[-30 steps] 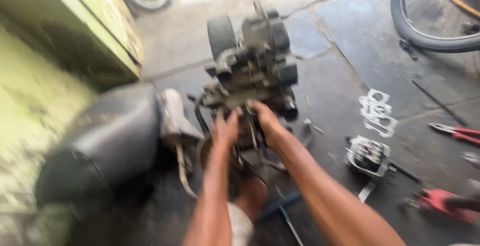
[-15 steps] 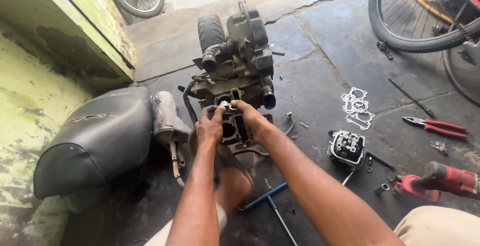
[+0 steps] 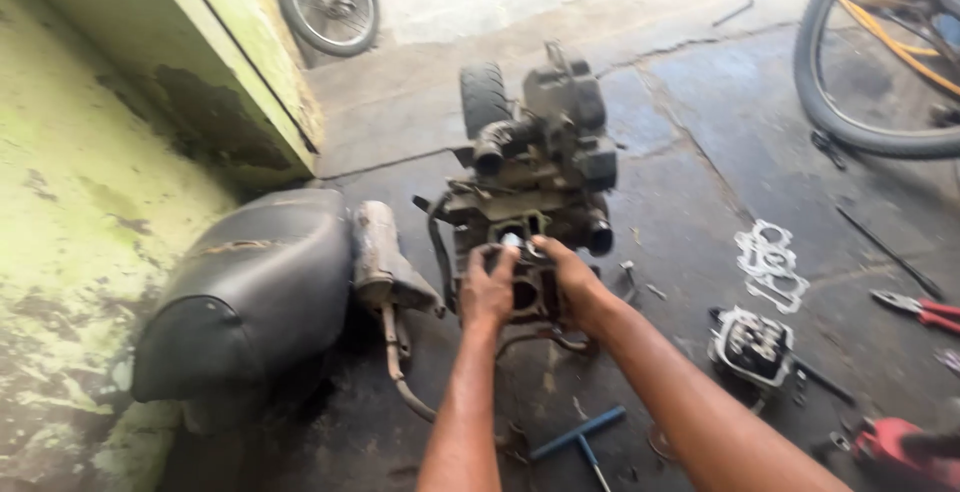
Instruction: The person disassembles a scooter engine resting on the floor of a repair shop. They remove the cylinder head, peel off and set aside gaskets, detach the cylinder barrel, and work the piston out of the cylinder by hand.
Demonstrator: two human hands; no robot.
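Observation:
A dirty scooter engine (image 3: 535, 167) with its rear wheel stands on the concrete floor in the middle of the head view. Both my hands rest on its near end, at the open cylinder block (image 3: 525, 287). My left hand (image 3: 487, 287) grips the block's left side, with a small shiny part at its fingertips. Curled around the right side of the block is my right hand (image 3: 570, 277). The block's bore shows dark between my hands.
A black scooter seat (image 3: 245, 292) and a rusty exhaust muffler (image 3: 385, 262) lie to the left. A cylinder head (image 3: 752, 344), gaskets (image 3: 770, 262), red pliers (image 3: 920, 307), a blue T-wrench (image 3: 580, 437) and a red tool (image 3: 900, 447) lie right. Green wall left; bicycle wheel (image 3: 860, 102) far right.
The view has steadied and shifted, so the engine now sits higher and more central. My hands stay on the cylinder block; my left hand has closed more around its left side.

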